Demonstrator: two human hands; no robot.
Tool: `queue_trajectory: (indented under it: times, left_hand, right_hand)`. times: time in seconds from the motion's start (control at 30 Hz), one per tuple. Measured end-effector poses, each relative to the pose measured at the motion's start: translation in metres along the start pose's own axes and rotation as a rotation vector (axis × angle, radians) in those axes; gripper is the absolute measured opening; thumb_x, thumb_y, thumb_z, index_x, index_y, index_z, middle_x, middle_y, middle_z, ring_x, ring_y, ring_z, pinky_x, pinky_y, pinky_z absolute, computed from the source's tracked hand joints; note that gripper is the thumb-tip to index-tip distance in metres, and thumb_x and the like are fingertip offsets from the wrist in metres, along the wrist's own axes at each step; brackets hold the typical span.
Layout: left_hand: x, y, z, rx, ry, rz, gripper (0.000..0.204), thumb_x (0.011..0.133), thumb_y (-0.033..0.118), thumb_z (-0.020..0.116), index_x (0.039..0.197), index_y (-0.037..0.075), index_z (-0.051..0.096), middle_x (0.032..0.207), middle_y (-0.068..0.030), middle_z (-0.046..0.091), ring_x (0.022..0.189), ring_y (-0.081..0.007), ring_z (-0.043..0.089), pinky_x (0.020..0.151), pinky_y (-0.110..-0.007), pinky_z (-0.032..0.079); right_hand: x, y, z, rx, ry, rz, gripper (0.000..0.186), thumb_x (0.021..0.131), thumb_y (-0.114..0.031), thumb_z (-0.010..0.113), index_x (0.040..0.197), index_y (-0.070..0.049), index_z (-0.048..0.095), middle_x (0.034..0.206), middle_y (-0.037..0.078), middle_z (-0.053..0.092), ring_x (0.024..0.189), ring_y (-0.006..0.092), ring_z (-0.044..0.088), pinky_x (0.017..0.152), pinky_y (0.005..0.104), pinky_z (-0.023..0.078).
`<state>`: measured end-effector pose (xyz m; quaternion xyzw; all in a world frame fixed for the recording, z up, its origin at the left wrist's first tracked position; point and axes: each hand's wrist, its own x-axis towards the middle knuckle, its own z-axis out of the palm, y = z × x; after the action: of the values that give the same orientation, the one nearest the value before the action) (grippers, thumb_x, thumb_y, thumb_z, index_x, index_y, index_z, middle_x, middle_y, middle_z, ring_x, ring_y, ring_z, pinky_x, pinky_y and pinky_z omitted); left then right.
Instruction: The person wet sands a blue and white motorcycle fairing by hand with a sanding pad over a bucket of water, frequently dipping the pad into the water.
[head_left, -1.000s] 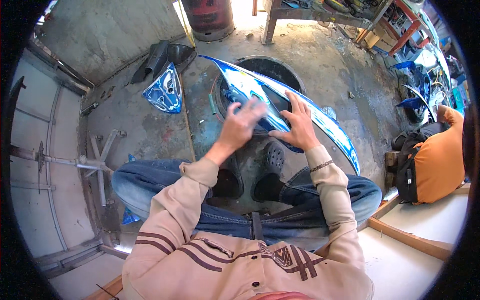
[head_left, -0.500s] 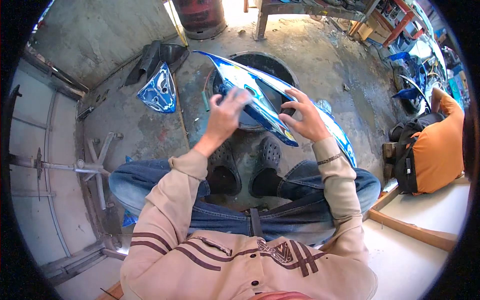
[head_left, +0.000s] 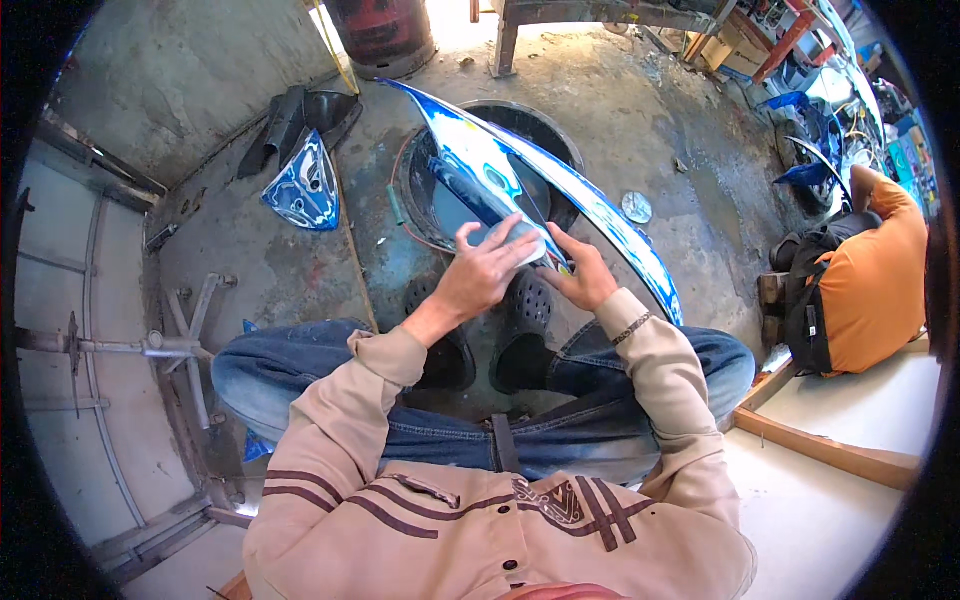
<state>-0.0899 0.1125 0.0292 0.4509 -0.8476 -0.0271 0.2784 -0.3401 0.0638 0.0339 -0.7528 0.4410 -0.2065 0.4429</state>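
Head view: the forked blue-and-white panel (head_left: 480,150) slants far-left to near-right over the round black tub (head_left: 540,128) — left hand (head_left: 478,272) gripping a pale grey pad (head_left: 527,247) against its short prong, right hand (head_left: 588,278) — nearer — pinching the tip.

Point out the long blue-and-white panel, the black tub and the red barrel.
Long blue-and-white panel (head_left: 472,150): head view, its broad upper part.
Black tub (head_left: 542,130): head view, inner wall.
Red barrel (head_left: 385,35): head view, its side.

Blue-and-white 2-pronged panel (head_left: 478,150), finish patchy, slants far left to near right; grey pad (head_left: 531,238) at shorter prong's near end
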Motion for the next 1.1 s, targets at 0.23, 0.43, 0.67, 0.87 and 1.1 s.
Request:
queue_trajectory:
  times: [0.23, 0.43, 0.67, 0.87, 1.1]
  left_hand:
    - [0.014, -0.019, -0.022, -0.028, 0.151, -0.066, 0.029, 0.108, 0.011, 0.068, 0.135, 0.016, 0.076, 0.152, 0.0011, 0.073, 0.156, -0.0236, 0.056, 0.114, -0.053, 0.031]
    - [0.010, -0.034, -0.030, -0.007, 0.195, -0.148, 0.029, 0.107, 0.010, 0.068, 0.135, 0.015, 0.077, 0.153, -0.0006, 0.073, 0.156, -0.0231, 0.056, 0.114, -0.053, 0.031]
    - [0.007, -0.060, -0.031, 0.169, 0.331, -0.329, 0.040, 0.109, 0.005, 0.060, 0.148, 0.014, 0.068, 0.153, -0.0046, 0.071, 0.153, -0.0246, 0.056, 0.114, -0.054, 0.030]
    - [-0.002, -0.031, 0.004, -0.053, 0.175, -0.010, 0.047, 0.103, 0.003, 0.060, 0.149, 0.012, 0.069, 0.158, -0.0089, 0.067, 0.155, -0.0270, 0.056, 0.116, -0.054, 0.041]
    - [0.002, -0.061, -0.019, 0.113, 0.196, -0.137, 0.047, 0.106, 0.000, 0.058, 0.149, 0.016, 0.068, 0.160, -0.0074, 0.067, 0.156, -0.0252, 0.056, 0.119, -0.053, 0.039]
  right_hand:
    - [0.013, -0.008, -0.009, -0.033, 0.076, -0.196, 0.076, 0.093, -0.010, 0.084, 0.162, 0.001, 0.054, 0.152, 0.030, 0.066, 0.143, 0.0422, 0.064, 0.120, 0.0440, 0.050]
    - [0.036, -0.021, -0.012, -0.038, 0.022, -0.147, 0.070, 0.096, -0.011, 0.081, 0.160, 0.001, 0.056, 0.150, 0.029, 0.068, 0.143, 0.0438, 0.064, 0.118, 0.0459, 0.050]
    - [0.031, -0.013, 0.008, -0.025, 0.089, -0.194, 0.077, 0.101, -0.026, 0.081, 0.167, -0.004, 0.048, 0.148, 0.028, 0.070, 0.140, 0.0388, 0.068, 0.116, 0.0446, 0.051]
    - [0.036, -0.006, 0.010, -0.118, 0.005, -0.101, 0.074, 0.100, -0.037, 0.081, 0.160, -0.006, 0.052, 0.134, 0.030, 0.074, 0.128, 0.0503, 0.069, 0.107, 0.0534, 0.055]
    - [0.029, 0.001, 0.012, -0.197, 0.000, -0.108, 0.067, 0.100, -0.038, 0.081, 0.150, -0.001, 0.057, 0.141, 0.030, 0.066, 0.134, 0.0482, 0.062, 0.111, 0.0507, 0.051]
